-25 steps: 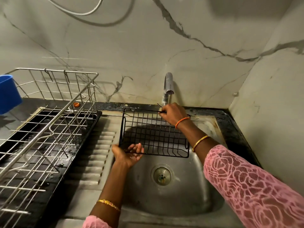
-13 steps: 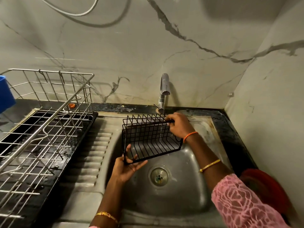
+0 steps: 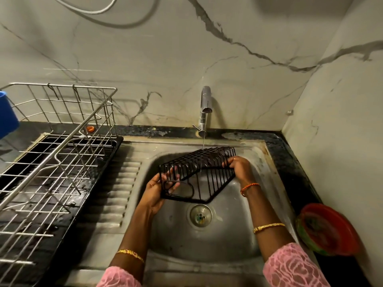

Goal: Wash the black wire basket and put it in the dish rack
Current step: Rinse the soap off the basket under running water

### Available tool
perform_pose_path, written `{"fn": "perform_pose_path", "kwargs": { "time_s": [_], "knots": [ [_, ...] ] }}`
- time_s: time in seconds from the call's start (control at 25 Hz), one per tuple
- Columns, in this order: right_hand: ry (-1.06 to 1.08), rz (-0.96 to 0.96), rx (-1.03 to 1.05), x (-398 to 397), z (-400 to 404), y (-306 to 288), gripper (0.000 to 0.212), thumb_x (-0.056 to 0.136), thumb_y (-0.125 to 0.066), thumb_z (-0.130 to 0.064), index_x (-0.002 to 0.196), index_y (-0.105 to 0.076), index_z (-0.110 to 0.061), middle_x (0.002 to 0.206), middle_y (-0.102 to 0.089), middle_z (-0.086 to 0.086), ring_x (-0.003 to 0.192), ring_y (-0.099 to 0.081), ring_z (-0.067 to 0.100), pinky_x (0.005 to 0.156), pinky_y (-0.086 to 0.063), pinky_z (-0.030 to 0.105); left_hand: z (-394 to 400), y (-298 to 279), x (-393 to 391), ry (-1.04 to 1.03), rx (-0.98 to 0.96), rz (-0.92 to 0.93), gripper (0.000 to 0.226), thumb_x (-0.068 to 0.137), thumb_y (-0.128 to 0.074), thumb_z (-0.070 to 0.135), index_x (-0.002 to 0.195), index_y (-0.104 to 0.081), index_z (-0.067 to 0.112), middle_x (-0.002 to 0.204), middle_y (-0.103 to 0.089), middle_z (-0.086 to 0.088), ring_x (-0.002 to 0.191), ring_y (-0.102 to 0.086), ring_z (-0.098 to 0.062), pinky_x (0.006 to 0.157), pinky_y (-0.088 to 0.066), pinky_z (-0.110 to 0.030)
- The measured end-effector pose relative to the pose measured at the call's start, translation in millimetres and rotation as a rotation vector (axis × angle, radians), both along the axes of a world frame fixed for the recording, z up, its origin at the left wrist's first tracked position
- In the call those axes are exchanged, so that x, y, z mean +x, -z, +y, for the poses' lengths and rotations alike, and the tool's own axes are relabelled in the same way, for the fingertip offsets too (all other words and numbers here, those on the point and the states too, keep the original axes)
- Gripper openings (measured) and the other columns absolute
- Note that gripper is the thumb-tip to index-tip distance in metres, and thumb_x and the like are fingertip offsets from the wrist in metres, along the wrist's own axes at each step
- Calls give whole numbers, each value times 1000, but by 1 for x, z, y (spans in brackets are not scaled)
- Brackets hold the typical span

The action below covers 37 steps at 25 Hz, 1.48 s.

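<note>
Rinsing | both hands, left hand [image 3: 155, 191] and right hand [image 3: 238, 166], are grasping basket [image 3: 199, 172] ends | tap [image 3: 205, 100] at 12 o'clock | advice: be turning every side under stream

The black wire basket [image 3: 198, 172] is a small oblong of thin dark rods with a grid of parallel bars; it is held tilted above the sink bowl, turned so its bars face up and toward the camera; a thin stream of water lands on its far upper edge; its left end is gripped by the left hand [image 3: 156, 192], its right end by the right hand [image 3: 238, 167]; the dish rack [image 3: 56, 146] is a silver wire frame standing on a black drip tray on the bench to the left, well apart from the basket.
</note>
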State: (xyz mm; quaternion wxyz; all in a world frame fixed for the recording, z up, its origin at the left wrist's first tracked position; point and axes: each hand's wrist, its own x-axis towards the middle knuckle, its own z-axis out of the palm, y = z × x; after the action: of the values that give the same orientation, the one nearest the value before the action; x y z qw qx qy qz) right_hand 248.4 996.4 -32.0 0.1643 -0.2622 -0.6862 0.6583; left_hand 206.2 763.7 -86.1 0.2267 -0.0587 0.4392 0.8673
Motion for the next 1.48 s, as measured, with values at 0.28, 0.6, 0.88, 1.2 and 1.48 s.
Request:
{"fn": "perform_pose_path", "kwargs": {
  "time_s": [0.28, 0.6, 0.88, 1.2, 1.48],
  "knots": [
    [-127, -372, -458, 26, -3, 15, 53, 81, -60, -50, 124, -52, -21, 122, -48, 3, 117, -42, 29, 94, -38, 49, 4, -14, 8, 194, -399, 607, 50, 80, -47, -28, 50, -60, 9, 135, -53, -6, 119, -56, -4, 91, -50, -23],
    [31, -185, -526, 22, -7, 62, 17, 88, -51, -25, 78, -64, -20, 104, -57, -2, 105, -46, 21, 98, -34, 51, -4, -23, 3, 190, -790, 931, 58, 72, -72, -11, 67, -70, 46, 143, -38, 7, 136, -36, -13, 105, -36, -17],
    [178, -31, -358, 32, -6, 69, 7, 84, -62, -21, 77, -63, -20, 89, -68, 7, 87, -57, 20, 68, -46, 37, -18, -31, 12, 300, -536, 287, 28, 92, -52, 0, 110, -58, 22, 125, -60, -8, 109, -61, -30, 86, -51, -51],
    [109, 0, -426, 18, -11, 77, 11, 91, -52, -10, 85, -59, -17, 94, -64, 0, 83, -63, 16, 61, -58, 31, 24, -44, 7, 254, -593, 130, 21, 100, -45, 20, 105, -63, 8, 83, -68, -7, 65, -64, -13, 59, -51, -24],
    [-113, -162, -280, -7, -2, 66, 25, 90, -42, -5, 84, -59, -22, 92, -65, 1, 87, -60, 21, 64, -45, 30, 31, -44, 10, 261, -420, 3, 31, 103, -32, 33, 92, -54, 15, 86, -74, -2, 69, -70, -15, 57, -49, -25]
  ]
}}
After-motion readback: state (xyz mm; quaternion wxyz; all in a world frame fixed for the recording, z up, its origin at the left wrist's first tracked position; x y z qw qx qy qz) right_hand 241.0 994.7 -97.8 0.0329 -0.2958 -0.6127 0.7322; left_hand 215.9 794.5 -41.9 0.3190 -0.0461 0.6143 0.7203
